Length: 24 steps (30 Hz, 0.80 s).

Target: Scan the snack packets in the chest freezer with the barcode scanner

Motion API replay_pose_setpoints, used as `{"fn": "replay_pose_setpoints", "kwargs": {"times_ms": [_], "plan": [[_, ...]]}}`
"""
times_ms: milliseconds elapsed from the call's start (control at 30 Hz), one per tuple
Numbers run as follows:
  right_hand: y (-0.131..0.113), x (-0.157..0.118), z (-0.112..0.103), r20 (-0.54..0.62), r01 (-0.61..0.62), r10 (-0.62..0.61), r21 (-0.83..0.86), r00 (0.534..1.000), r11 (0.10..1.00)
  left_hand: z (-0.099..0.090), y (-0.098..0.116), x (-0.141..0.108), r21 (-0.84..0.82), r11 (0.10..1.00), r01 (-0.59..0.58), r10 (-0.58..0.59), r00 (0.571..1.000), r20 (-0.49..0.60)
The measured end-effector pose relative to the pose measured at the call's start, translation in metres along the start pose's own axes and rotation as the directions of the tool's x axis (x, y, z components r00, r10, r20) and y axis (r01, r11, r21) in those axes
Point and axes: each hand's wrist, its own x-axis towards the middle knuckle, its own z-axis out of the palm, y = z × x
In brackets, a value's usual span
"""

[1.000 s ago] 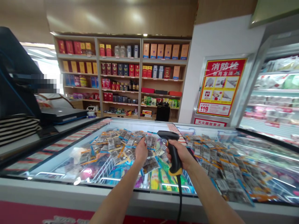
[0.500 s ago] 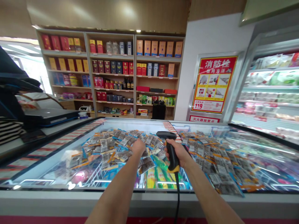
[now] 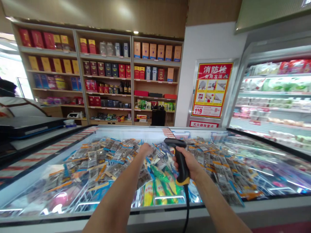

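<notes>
My right hand (image 3: 188, 160) is wrapped round the grip of a black and yellow barcode scanner (image 3: 181, 161), its head pointing left and its cable hanging down. To the left, my left hand (image 3: 146, 149) reaches over the chest freezer, close to the snack packets (image 3: 116, 150). Motion smears its fingers and the back of the hand hides them, so I cannot see whether anything is held. Clear packets with blue and orange edges lie in a broad heap. Below the hands are yellow and green corn-like packs (image 3: 159, 187). More packets (image 3: 223, 165) lie on the right.
The freezer's front rim (image 3: 150, 212) runs across before me. A black flat device (image 3: 29, 124) rests on a counter at the left. Behind stand shelves (image 3: 107, 60) of boxes and bottles, a red fire-hydrant poster (image 3: 211, 90) and a lit refrigerated display (image 3: 274, 97).
The view has turned right, so shelves and freezer have slid left. My left hand has shifted right relative to the packets. The scanner remains in my right hand.
</notes>
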Motion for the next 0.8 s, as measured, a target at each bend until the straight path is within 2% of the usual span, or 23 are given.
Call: {"fn": "replay_pose_setpoints", "kwargs": {"times_ms": [167, 233, 333, 400, 500, 633, 733, 800], "plan": [[0.006, 0.005, 0.016, 0.021, -0.007, 0.006, 0.038, 1.0, 0.999, -0.015, -0.014, -0.008, -0.217, 0.976, -0.025, -0.004, 0.991, -0.131], [0.009, 0.004, 0.026, 0.042, 0.004, -0.004, 0.016, 0.999, 1.0, -0.02, -0.021, -0.015, -0.345, 0.937, -0.057, -0.005, 0.985, -0.175], [0.011, -0.001, 0.038, 0.072, 0.002, -0.001, -0.019, 0.997, 1.0, -0.022, -0.03, -0.023, -0.624, 0.772, -0.121, 0.013, 0.985, -0.175], [0.012, -0.005, 0.043, 0.077, -0.005, 0.008, -0.039, 0.997, 0.999, -0.022, -0.034, -0.025, -0.733, 0.668, -0.131, 0.019, 0.987, -0.158], [0.012, -0.01, 0.046, 0.074, -0.022, 0.026, -0.054, 0.997, 0.998, -0.022, -0.037, -0.025, -0.773, 0.621, -0.133, -0.007, 0.984, -0.176], [0.011, -0.012, 0.045, 0.058, -0.034, 0.038, -0.075, 0.998, 0.997, -0.022, -0.04, -0.022, -0.817, 0.556, -0.154, 0.022, 0.985, -0.171], [0.01, -0.014, 0.044, 0.044, -0.017, 0.021, -0.095, 0.999, 0.995, -0.021, -0.04, -0.021, -0.838, 0.518, -0.17, -0.046, 0.973, -0.225], [0.01, -0.016, 0.045, 0.054, -0.002, 0.007, -0.103, 0.999, 0.995, -0.019, -0.038, -0.022, -0.852, 0.493, -0.177, -0.038, 0.974, -0.224]]}}
